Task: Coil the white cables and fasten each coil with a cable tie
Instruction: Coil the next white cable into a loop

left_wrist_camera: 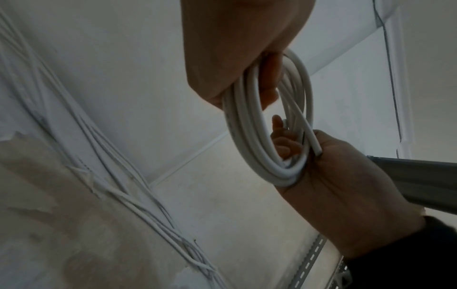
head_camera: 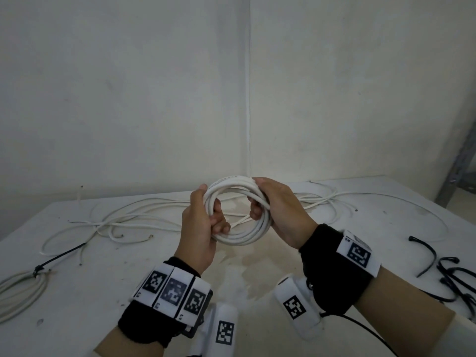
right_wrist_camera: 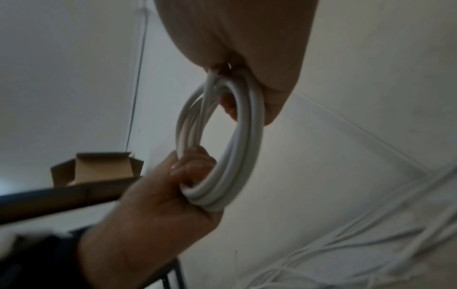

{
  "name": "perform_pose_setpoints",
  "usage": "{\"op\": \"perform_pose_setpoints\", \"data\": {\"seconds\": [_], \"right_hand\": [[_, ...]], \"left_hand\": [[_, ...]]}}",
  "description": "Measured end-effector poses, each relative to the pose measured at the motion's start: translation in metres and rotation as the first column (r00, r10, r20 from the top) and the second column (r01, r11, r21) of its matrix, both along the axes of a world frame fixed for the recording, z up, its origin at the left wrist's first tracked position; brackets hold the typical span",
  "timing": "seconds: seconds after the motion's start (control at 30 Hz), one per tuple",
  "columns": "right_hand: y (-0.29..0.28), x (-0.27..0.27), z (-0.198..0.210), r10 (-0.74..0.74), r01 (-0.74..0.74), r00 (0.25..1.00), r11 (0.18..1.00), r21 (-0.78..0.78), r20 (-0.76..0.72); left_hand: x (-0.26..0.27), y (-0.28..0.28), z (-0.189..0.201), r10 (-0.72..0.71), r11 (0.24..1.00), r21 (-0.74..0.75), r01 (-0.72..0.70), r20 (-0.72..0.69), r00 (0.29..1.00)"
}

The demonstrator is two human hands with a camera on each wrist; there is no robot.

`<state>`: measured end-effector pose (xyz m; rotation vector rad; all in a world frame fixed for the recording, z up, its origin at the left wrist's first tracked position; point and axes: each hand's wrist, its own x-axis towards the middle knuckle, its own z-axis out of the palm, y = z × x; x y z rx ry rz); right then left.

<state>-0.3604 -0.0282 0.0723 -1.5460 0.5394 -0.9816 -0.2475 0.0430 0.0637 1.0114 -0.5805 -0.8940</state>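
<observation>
A coil of white cable (head_camera: 244, 238) hangs above the table between both hands. My left hand (head_camera: 198, 217) grips its left side, fingers curled through the ring and thumb over the top. My right hand (head_camera: 273, 202) grips the right side the same way. In the left wrist view the coil (left_wrist_camera: 249, 136) shows several turns, and a cut cable end (left_wrist_camera: 317, 149) lies against my right hand (left_wrist_camera: 346, 195). The right wrist view shows the coil (right_wrist_camera: 247, 146) with my left hand (right_wrist_camera: 160, 205) below it. No tie is around this coil. Several black cable ties (head_camera: 448, 274) lie at the right.
Loose white cables (head_camera: 134, 217) sprawl across the back of the white table (head_camera: 103, 292). A coil bound with a black tie (head_camera: 23, 284) lies at the left edge. Walls meet in a corner behind. A metal rack (head_camera: 461, 161) stands right; a cardboard box (right_wrist_camera: 96, 170) sits off left.
</observation>
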Motion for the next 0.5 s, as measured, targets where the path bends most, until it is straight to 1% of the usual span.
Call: {"op": "perform_pose_setpoints", "data": {"seconds": [0.07, 0.13, 0.2, 0.23, 0.27, 0.3, 0.33, 0.4, 0.5], "right_hand": [[-0.001, -0.001, 0.003, -0.02, 0.02, 0.999, 1.0, 0.006, 0.025], [-0.002, -0.004, 0.004, -0.025, 0.025, 1.0, 0.999, -0.032, -0.002], [-0.003, -0.005, 0.004, -0.023, 0.012, 0.996, 0.992, -0.129, -0.083], [-0.004, -0.006, 0.004, -0.019, -0.003, 0.992, 0.984, -0.178, -0.124], [-0.004, -0.006, 0.004, -0.019, -0.017, 0.987, 0.975, -0.22, -0.159], [-0.006, -0.006, 0.005, -0.022, -0.024, 0.983, 0.968, -0.25, -0.181], [-0.007, -0.006, 0.005, -0.028, -0.025, 0.981, 0.964, -0.266, -0.192], [-0.009, -0.006, 0.006, -0.031, -0.025, 0.979, 0.962, -0.272, -0.2], [-0.006, -0.009, 0.006, -0.006, -0.038, 0.98, 0.976, -0.217, -0.199]], "left_hand": [[0.003, -0.001, 0.002, -0.087, 0.996, 0.03, 0.085, 0.086, 0.992], [0.007, 0.0, 0.008, -0.175, 0.982, 0.106, 0.156, 0.209, 0.962], [0.008, -0.001, 0.017, -0.244, 0.961, 0.213, 0.179, 0.339, 0.909], [0.007, -0.002, 0.019, -0.259, 0.953, 0.26, 0.157, 0.423, 0.869], [0.004, -0.003, 0.02, -0.253, 0.952, 0.281, 0.12, 0.503, 0.826], [0.0, -0.004, 0.02, -0.223, 0.96, 0.271, 0.077, 0.564, 0.795], [-0.003, -0.006, 0.018, -0.176, 0.97, 0.241, 0.034, 0.597, 0.783], [-0.007, -0.007, 0.013, -0.077, 0.983, 0.181, -0.043, 0.607, 0.791], [-0.007, -0.009, 0.007, 0.006, 0.984, 0.144, -0.107, 0.567, 0.824]]}}
